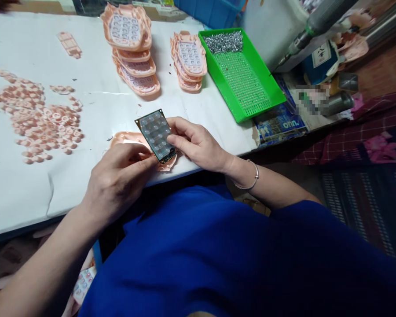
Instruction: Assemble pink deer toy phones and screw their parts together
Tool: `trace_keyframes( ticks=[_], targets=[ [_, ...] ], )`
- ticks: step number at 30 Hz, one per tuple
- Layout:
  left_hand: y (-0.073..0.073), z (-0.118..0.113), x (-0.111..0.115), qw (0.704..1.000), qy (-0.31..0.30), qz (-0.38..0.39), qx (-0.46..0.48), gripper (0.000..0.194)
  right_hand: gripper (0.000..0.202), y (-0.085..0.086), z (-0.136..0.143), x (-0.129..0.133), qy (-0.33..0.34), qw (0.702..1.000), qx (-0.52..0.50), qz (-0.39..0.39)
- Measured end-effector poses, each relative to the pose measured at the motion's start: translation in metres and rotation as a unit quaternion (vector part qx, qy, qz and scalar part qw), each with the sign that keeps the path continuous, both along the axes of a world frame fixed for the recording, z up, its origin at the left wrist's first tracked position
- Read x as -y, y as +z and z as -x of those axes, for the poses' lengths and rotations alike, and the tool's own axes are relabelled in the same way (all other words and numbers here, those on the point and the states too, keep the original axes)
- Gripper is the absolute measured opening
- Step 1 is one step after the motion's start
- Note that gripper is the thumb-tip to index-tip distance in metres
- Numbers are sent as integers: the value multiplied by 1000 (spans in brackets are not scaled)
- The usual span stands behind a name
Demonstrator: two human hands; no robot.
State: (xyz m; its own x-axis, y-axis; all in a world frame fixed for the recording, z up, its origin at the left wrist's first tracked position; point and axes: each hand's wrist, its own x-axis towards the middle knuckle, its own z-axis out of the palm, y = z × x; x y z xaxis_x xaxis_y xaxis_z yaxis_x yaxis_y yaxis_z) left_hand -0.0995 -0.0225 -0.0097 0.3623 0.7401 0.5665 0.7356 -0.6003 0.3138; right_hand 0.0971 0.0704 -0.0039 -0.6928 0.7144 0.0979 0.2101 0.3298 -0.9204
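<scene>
A dark green circuit board (pixel 156 134) with a grid of round, shiny domes is held tilted above the table's front edge. My right hand (pixel 198 145) pinches its right side between thumb and fingers. My left hand (pixel 119 176) is at the board's lower left corner, thumb and fingers closed together; the fingertips are partly hidden, and they touch or nearly touch the corner. Beneath the board and both hands lies a pink plastic shell (pixel 128 136), largely covered by them.
Stacked pink shells (pixel 137 79) and a smaller stack (pixel 188 61) stand behind. A green tray (pixel 231 101) holds screws at the back right. Small pink parts (pixel 49 119) are heaped at left, near a flat pink piece (pixel 69 44). An electric screwdriver (pixel 313 31) hangs upper right.
</scene>
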Motion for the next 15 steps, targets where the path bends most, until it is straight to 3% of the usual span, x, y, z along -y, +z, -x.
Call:
trace_keyframes(
  ticks=[15],
  targets=[
    [-1,0,0,999,11,-36,-35,19,34,9,3,5,11,990,78,-120]
  ],
)
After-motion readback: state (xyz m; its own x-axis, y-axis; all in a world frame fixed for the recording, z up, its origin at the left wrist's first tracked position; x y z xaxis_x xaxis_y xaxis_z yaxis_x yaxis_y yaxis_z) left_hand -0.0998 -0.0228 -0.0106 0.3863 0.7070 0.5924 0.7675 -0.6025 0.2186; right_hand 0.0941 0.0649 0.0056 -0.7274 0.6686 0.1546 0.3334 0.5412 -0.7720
